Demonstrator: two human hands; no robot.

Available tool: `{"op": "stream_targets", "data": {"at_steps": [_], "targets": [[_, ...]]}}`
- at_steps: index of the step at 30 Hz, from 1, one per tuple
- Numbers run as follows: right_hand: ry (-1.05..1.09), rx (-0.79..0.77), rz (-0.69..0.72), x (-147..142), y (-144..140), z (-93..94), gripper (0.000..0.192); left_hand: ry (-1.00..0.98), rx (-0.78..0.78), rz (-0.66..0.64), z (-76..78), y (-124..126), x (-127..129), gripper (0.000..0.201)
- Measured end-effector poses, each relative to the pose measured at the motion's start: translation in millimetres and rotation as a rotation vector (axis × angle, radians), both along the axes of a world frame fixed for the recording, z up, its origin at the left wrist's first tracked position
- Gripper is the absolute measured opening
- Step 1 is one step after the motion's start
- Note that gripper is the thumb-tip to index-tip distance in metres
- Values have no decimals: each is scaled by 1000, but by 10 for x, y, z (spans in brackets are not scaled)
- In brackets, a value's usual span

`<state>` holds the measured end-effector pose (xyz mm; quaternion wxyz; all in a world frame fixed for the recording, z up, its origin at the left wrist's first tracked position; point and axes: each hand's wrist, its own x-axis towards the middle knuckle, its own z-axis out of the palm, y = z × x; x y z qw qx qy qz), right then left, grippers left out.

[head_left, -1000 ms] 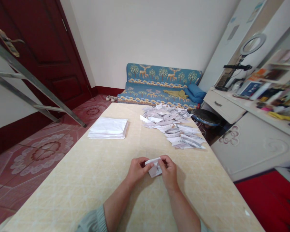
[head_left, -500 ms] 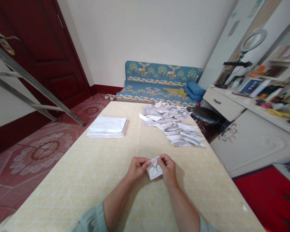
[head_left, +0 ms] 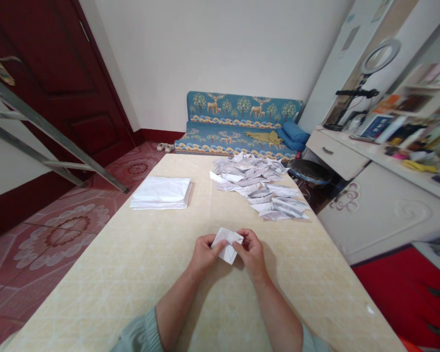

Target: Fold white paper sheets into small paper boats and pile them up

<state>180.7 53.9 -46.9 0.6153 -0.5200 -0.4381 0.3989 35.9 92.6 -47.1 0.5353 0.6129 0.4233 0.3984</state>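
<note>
Paper square, pinched by left hand and right hand, has tilted leftward since before.

Cream table — paper stack, folded-paper heap.

Both forearms extend forward and converge; left hand and right hand face each other, close together, fingers curled inward with fingertips pinched, wrists low, pale sleeves at elbows

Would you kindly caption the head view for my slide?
Both hands, left hand and right hand, pinch a small folded white paper above a yellow table.
</note>
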Motion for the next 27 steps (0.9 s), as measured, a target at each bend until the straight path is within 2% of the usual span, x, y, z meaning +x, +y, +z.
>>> {"op": "stream_targets", "data": {"at_steps": [3,10,15,21,27], "targets": [[9,-29,27,1,20,0,24,-20,-7,54,20,6,-2,38],[17,-47,-53,9,14,-9,19,-14,-33,28,16,-14,24,37],[0,11,-110,2,4,-46,23,-54,-68,30,2,2,19,37],[-151,89,-123,34,18,-57,8,-16,-14,9,-32,24,-24,35],[-108,7,-113,63,8,-48,11,33,22,-18,-64,32,-33,35]]}}
